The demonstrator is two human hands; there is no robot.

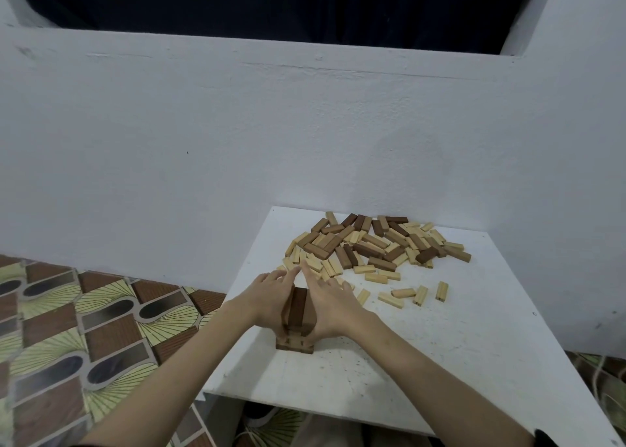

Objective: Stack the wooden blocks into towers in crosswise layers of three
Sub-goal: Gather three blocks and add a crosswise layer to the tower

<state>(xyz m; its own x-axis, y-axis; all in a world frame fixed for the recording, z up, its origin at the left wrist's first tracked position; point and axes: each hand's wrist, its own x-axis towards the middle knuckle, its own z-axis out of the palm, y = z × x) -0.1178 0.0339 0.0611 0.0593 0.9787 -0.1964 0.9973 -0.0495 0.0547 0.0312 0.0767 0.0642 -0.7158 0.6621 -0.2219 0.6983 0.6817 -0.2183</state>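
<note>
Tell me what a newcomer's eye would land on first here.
First, the two hands, left hand and right hand, pressing flat against opposite sides of a short tower of dark wooden blocks at the white table's near left. Next, the big loose pile of blocks, light and dark, heaped at the far side by the wall.

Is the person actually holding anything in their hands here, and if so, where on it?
Not gripping. The left hand and right hand press flat, fingers straight, against the two long sides of the small tower, squaring its blocks. The loose pile is untouched.
</note>
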